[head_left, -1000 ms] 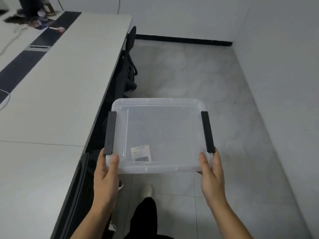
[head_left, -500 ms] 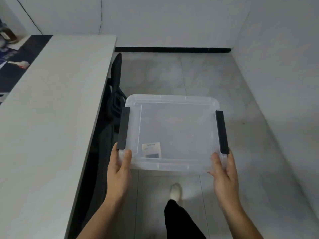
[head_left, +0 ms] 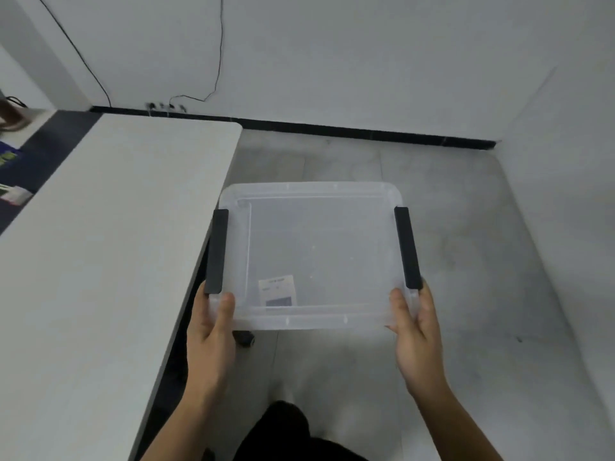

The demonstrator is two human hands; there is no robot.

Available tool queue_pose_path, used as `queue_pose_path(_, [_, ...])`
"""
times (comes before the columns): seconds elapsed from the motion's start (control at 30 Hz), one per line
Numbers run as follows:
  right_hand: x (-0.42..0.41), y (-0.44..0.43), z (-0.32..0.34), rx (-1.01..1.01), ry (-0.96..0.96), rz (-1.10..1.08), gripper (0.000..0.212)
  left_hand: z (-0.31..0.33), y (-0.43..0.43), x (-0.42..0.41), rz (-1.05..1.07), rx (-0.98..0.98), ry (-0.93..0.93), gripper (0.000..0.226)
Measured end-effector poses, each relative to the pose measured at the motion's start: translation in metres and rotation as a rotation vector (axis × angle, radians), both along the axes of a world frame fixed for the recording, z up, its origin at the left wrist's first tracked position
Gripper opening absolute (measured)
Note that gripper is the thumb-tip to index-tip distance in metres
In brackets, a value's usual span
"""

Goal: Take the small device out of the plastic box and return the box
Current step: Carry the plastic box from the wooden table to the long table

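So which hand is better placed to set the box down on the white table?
Probably the left hand. It grips the plastic box on the side next to the white table, whose edge lies just beside it. The right hand holds the far side, over the floor.

left hand (head_left: pixel 211 322), right hand (head_left: pixel 414 331), both gripping

A plain white room corner with a desk on the left.

White walls (head_left: pixel 332 54) met a pale grey tiled floor (head_left: pixel 466 261) along a black skirting (head_left: pixel 366 131). A long white desk (head_left: pixel 100 244) ran down the left side, its far end near the back wall. Beyond it lay a dark strip (head_left: pixel 43 151) with blurred clutter at the frame's edge. Two thin black cables (head_left: pixel 218 44) hung down the back wall to plugs (head_left: pixel 166 105) just above the skirting. The light was soft and even.
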State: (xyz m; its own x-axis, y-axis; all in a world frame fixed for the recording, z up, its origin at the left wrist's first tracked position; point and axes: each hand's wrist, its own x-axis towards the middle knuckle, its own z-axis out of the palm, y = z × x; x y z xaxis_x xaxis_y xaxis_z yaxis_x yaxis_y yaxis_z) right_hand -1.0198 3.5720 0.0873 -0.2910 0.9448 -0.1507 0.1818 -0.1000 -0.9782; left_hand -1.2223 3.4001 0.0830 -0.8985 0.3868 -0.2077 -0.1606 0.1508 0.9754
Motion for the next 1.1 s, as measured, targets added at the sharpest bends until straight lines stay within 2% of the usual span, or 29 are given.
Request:
queue_pose_path(0.07, [-0.054,0.041,0.003,0.031,-0.018,0.053,0.060,0.001,0.033,-0.042,0.061,0.005,0.007,0.045])
queue_pose_path(0.13, [-0.107,0.081,0.002,0.043,-0.044,0.092,0.071,-0.008,0.063,-0.090,0.074,-0.017,0.044,0.062])
queue_pose_path(0.2, [-0.156,0.116,0.001,0.039,-0.048,0.092,0.074,-0.015,0.097,-0.141,0.080,-0.033,0.036,0.070])
queue_pose_path(0.37, [-0.250,0.203,0.001,0.066,-0.080,0.054,0.072,-0.018,0.195,-0.244,0.029,0.006,0.006,0.068])
queue_pose_path(0.47, [-0.288,0.255,0.004,0.073,-0.141,0.002,0.063,-0.019,0.256,-0.292,-0.011,0.003,-0.021,0.066])
queue_pose_path(0.63, [-0.359,0.355,-0.003,0.056,-0.112,-0.022,0.051,-0.034,0.359,-0.365,-0.009,-0.022,-0.040,0.073])
queue_pose_path(0.83, [-0.485,0.492,-0.021,0.041,-0.112,0.133,0.053,-0.040,0.466,-0.467,0.127,-0.042,-0.012,0.062])
queue_pose_path(1.1, [-0.684,0.610,0.020,0.040,-0.075,0.485,0.052,-0.006,0.549,-0.590,0.494,0.057,-0.047,0.035])
